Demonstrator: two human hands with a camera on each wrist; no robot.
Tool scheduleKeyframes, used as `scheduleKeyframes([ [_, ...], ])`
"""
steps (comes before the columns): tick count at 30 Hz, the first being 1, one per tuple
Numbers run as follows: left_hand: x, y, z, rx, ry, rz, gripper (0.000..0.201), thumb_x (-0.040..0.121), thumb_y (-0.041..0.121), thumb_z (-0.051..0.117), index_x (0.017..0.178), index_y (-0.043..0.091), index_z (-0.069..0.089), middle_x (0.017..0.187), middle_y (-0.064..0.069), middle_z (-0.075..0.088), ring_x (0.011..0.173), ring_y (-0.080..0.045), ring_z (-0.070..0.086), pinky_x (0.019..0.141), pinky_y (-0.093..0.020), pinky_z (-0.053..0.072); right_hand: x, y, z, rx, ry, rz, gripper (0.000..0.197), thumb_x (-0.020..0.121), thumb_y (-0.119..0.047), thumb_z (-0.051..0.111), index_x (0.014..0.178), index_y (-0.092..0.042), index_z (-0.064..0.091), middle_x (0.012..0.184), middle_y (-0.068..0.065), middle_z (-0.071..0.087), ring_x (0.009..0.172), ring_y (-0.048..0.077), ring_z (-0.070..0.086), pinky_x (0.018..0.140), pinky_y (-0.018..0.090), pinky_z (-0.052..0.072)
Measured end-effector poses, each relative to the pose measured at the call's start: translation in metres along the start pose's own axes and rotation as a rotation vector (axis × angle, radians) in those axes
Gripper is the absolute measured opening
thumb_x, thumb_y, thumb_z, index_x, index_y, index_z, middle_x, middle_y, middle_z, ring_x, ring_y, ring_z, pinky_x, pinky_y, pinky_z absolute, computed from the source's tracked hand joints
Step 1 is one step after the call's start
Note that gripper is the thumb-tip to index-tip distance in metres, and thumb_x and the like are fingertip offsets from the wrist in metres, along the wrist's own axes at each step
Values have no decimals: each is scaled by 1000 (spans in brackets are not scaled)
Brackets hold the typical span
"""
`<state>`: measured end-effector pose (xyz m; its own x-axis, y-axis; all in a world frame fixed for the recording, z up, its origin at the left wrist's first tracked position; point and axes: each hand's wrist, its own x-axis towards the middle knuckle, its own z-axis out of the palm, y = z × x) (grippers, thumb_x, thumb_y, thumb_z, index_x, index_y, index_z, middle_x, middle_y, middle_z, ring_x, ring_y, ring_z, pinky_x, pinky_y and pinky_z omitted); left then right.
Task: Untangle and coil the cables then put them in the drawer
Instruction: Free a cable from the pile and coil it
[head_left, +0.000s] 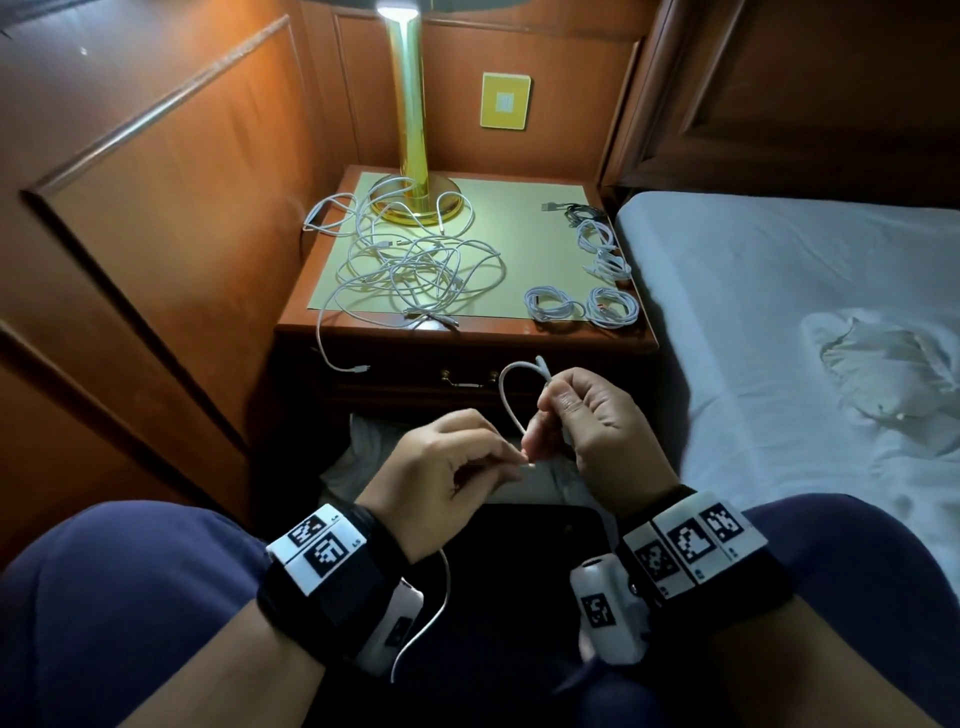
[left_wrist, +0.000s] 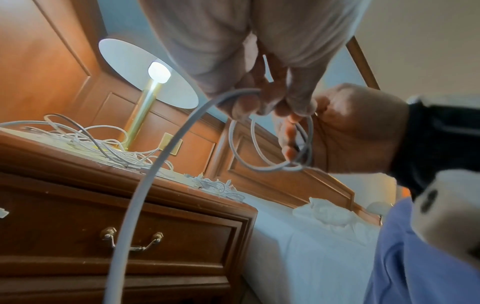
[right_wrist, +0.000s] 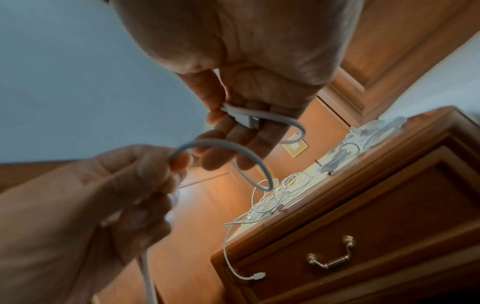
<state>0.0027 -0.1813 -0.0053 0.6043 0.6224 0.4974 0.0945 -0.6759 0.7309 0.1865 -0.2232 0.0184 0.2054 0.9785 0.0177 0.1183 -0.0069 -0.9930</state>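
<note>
Head view shows the right hand (head_left: 592, 421) pinching the plug end of a white cable (head_left: 506, 395) at frame centre, while the left hand (head_left: 447, 467) grips the next length, its tail hanging low. That tail may snag or the small loop spring open; the tangle (head_left: 415, 265) and closed drawer (head_left: 467, 384) wait above.
</note>
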Motion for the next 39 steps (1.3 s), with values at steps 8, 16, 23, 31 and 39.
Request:
scheduleKeyframes([
  [8, 5, -1, -17, 140, 105, -1, 12, 88, 17, 74, 86, 6, 70, 85, 0, 61, 76, -11, 62, 70, -21, 51, 1, -6, 3, 53, -127, 161, 29, 108, -13, 34, 84, -6, 49, 56, 13, 59, 42, 19, 48, 45, 26, 41],
  [16, 3, -10, -11, 115, 119, -166, 30, 95, 36, 58, 107, 11, 67, 89, -1, 65, 81, -16, 63, 74, -27, 51, -4, -13, 7, 331, -274, 401, 31, 106, -18, 32, 77, -14, 43, 51, -2, 27, 38, 7, 19, 38, 14, 17],
  [23, 4, -11, -7, 56, -46, -282, 30, 97, 43, 48, 88, 23, 68, 76, 1, 67, 70, -14, 60, 64, -23, 46, -9, -18, 4, 484, -259, 511, 34, 102, -33, 43, 71, -22, 39, 52, -6, 18, 39, 5, 12, 40, 15, 8],
  [31, 1, -19, -6, 69, 19, -297, 33, 101, 31, 49, 69, 25, 52, 59, 10, 48, 57, -5, 48, 57, -14, 36, -9, -6, 19, 306, -255, 409, 15, 99, -22, 56, 94, -7, 52, 53, -4, 32, 40, 6, 28, 38, 20, 31],
  [39, 7, -22, -12, -28, 46, -345, 31, 94, 51, 53, 78, 27, 66, 68, 4, 64, 65, -18, 58, 63, -33, 49, -6, -14, 19, 451, -212, 467, 39, 105, -32, 40, 68, -19, 40, 54, -3, 23, 40, 7, 16, 41, 19, 11],
])
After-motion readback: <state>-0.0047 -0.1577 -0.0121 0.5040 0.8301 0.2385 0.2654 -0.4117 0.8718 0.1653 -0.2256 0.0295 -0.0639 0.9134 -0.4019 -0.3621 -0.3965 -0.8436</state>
